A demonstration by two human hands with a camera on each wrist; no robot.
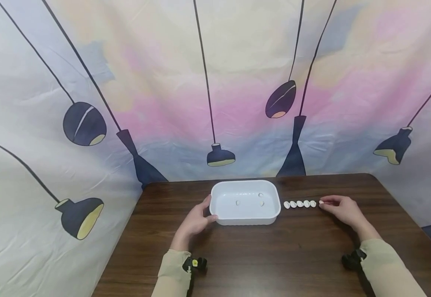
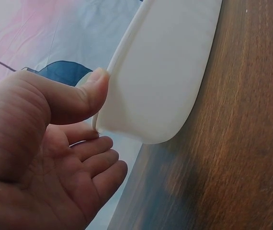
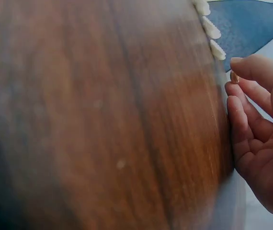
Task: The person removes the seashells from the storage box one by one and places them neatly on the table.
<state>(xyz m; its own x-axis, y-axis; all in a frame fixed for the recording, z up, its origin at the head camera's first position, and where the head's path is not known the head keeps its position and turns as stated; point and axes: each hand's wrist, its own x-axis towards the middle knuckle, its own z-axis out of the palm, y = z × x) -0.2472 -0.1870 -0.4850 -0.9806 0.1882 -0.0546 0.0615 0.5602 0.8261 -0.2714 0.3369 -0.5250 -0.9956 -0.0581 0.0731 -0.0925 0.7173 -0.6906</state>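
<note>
My left hand (image 1: 196, 220) grips the left end of a white plastic basin (image 1: 245, 221). Its thumb lies on the rim while the fingers go round the far corner; in the left wrist view the other fingers curl loosely below the basin wall (image 2: 160, 72). Between thumb and fingertips my right hand (image 1: 343, 209) pinches a small seashell (image 3: 234, 77), mostly covered by the fingers. Just left of that shell, several small white seashells (image 1: 300, 203) form a straight row on the table. Their ridged edges show in the right wrist view.
Inside the basin lie a few loose shells (image 1: 262, 203). Everything stands on a dark brown wooden table (image 1: 274, 255), whose back edge meets a hanging cloth (image 1: 237, 103) printed with lamps. The shell row runs from beside the basin's right end.
</note>
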